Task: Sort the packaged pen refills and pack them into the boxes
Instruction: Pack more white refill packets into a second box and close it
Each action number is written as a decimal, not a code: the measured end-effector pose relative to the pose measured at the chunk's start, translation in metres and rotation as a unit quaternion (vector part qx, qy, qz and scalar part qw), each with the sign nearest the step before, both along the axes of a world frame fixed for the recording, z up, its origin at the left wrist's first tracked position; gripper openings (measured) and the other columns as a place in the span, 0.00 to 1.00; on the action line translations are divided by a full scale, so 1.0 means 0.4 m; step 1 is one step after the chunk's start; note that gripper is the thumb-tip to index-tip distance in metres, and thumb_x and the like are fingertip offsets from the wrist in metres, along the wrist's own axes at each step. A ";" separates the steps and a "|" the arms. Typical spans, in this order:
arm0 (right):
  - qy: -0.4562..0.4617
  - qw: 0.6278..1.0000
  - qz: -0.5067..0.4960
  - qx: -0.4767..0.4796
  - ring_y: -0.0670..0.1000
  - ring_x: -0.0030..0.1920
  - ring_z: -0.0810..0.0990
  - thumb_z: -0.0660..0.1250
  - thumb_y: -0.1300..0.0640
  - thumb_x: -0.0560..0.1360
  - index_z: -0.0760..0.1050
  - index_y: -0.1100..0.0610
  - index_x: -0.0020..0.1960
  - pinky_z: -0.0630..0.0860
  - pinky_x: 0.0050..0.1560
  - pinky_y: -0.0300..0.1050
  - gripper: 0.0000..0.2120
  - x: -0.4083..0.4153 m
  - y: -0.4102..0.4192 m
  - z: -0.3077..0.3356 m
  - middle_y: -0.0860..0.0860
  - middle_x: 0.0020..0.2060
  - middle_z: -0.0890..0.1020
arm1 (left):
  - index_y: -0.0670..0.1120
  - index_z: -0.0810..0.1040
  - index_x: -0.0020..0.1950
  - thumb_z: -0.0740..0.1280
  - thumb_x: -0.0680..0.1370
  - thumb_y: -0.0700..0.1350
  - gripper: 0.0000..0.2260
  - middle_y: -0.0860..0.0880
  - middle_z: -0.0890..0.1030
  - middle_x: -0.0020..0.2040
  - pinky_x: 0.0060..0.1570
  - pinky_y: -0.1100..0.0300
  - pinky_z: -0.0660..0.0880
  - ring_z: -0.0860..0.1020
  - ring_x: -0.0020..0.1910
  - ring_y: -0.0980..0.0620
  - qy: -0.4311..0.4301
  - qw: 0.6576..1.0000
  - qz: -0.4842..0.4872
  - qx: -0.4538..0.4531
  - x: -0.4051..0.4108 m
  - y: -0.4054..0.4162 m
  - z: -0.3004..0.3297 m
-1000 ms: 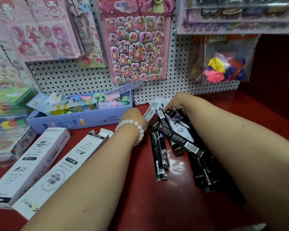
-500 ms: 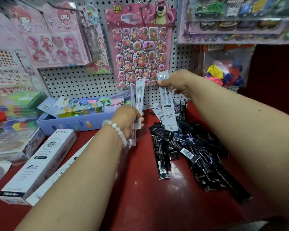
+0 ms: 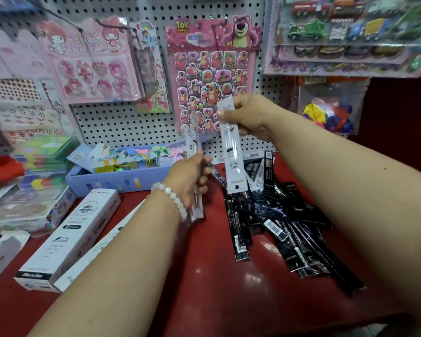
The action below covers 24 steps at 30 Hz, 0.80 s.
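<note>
**Head view: a white refill packet in each hand, above the black pile**

Head camera looks down two forearms to a red counter (image 3: 204, 276). Nearest, off to the left of the left fingers, two long white boxes (image 3: 68, 239) lie side by side, their ends toward the camera; whether they are open I cannot tell. Below and to the right of the right fingers sprawls a pile of black packets (image 3: 277, 222), overlapping and crossed.

The left hand (image 3: 188, 176) grips a thin white packet (image 3: 195, 166) by its middle, fingers curled round it, the packet standing nearly upright. Just beyond and higher, the right hand (image 3: 247, 113) pinches the top edge of a second white packet (image 3: 231, 152), which hangs straight down from the fingertips over the pile.

These sleeves look very light, glossy and likely slick, flexible yet stiffened by the refills inside. A pinch at the flat header, or a grip across the middle, should hold them; the loose pile will probably slide.

Past the left fingers sits a blue tray (image 3: 122, 178) of coloured trinkets, then a pegboard (image 3: 107, 122) hung with sticker sheets.
</note>
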State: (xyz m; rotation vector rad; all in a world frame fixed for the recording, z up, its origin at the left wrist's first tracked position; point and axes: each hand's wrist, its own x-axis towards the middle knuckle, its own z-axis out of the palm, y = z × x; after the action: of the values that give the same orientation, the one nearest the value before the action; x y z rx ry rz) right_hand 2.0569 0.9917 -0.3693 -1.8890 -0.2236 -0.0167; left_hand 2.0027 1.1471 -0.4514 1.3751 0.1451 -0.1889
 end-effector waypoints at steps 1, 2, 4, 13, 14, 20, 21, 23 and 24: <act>0.018 0.999 0.011 0.026 0.49 0.29 0.70 0.70 0.61 0.73 0.78 0.59 0.43 0.66 0.21 0.37 0.02 -0.002 0.011 -0.010 0.52 0.31 0.81 | 0.43 0.76 0.49 0.58 0.80 0.58 0.18 0.50 0.72 0.29 0.21 0.66 0.60 0.64 0.23 0.55 -0.003 1.000 -0.017 -0.010 -0.004 -0.005 0.000; 0.035 0.998 0.020 0.044 0.49 0.29 0.71 0.70 0.62 0.73 0.78 0.60 0.44 0.67 0.20 0.37 0.01 -0.005 0.022 -0.022 0.52 0.33 0.82 | 0.44 0.77 0.48 0.59 0.78 0.60 0.20 0.50 0.73 0.30 0.22 0.65 0.63 0.66 0.23 0.54 -0.006 0.999 -0.038 -0.020 -0.008 -0.011 -0.001; 0.064 0.995 0.037 0.069 0.50 0.31 0.74 0.69 0.63 0.73 0.78 0.61 0.45 0.72 0.23 0.37 0.02 -0.009 0.039 -0.045 0.54 0.35 0.81 | 0.46 0.80 0.49 0.64 0.75 0.58 0.16 0.50 0.78 0.30 0.24 0.64 0.71 0.72 0.24 0.54 -0.014 0.996 -0.075 -0.041 -0.025 -0.022 -0.001; 0.121 0.939 -0.097 -0.308 0.53 0.30 0.79 0.63 0.52 0.78 0.74 0.61 0.40 0.80 0.34 0.45 0.14 0.025 -0.084 -0.182 0.59 0.37 0.82 | 0.40 0.75 0.48 0.60 0.80 0.38 0.05 0.48 0.78 0.27 0.33 0.60 0.80 0.77 0.24 0.54 0.052 0.980 -0.042 -0.189 -0.019 -0.016 -0.054; 0.132 0.917 -0.089 -0.366 0.54 0.30 0.80 0.63 0.50 0.78 0.73 0.62 0.39 0.81 0.37 0.47 0.17 0.025 -0.092 -0.198 0.60 0.37 0.83 | 0.40 0.75 0.48 0.59 0.81 0.38 0.05 0.48 0.77 0.27 0.33 0.60 0.81 0.76 0.24 0.54 0.060 0.978 -0.042 -0.195 -0.018 -0.018 -0.060; 0.083 0.818 -0.116 -0.557 0.54 0.35 0.75 0.62 0.44 0.78 0.66 0.58 0.31 0.71 0.37 0.43 0.22 0.006 -0.106 -0.200 0.52 0.31 0.71 | 0.41 0.75 0.49 0.60 0.80 0.37 0.05 0.49 0.77 0.26 0.33 0.61 0.80 0.75 0.23 0.56 0.076 0.975 -0.034 -0.204 -0.007 -0.027 -0.082; 0.095 0.818 -0.115 -0.556 0.55 0.39 0.75 0.62 0.41 0.76 0.66 0.58 0.32 0.71 0.40 0.43 0.23 0.006 -0.103 -0.206 0.51 0.32 0.72 | 0.41 0.75 0.49 0.60 0.80 0.37 0.05 0.49 0.76 0.26 0.32 0.61 0.79 0.74 0.22 0.56 0.078 0.974 -0.031 -0.209 -0.007 -0.029 -0.085; 0.098 0.825 -0.121 -0.543 0.55 0.41 0.76 0.64 0.36 0.72 0.68 0.58 0.34 0.71 0.41 0.44 0.25 0.009 -0.091 -0.222 0.51 0.32 0.73 | 0.41 0.75 0.49 0.60 0.80 0.37 0.04 0.49 0.76 0.27 0.32 0.61 0.79 0.74 0.22 0.56 0.080 0.972 -0.027 -0.217 -0.007 -0.032 -0.088; 0.087 0.830 -0.127 -0.537 0.55 0.41 0.76 0.65 0.35 0.71 0.70 0.58 0.36 0.71 0.41 0.43 0.25 0.010 -0.082 -0.230 0.51 0.33 0.74 | 0.41 0.75 0.49 0.60 0.80 0.37 0.04 0.49 0.76 0.27 0.31 0.62 0.78 0.73 0.22 0.56 0.080 0.972 -0.025 -0.218 -0.008 -0.033 -0.089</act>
State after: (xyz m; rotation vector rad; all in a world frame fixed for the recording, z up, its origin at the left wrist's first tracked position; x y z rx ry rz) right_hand 2.0608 0.9589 -0.4614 -3.0209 0.2110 0.1280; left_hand 1.9996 1.1338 -0.4869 0.9245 0.1913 -0.3532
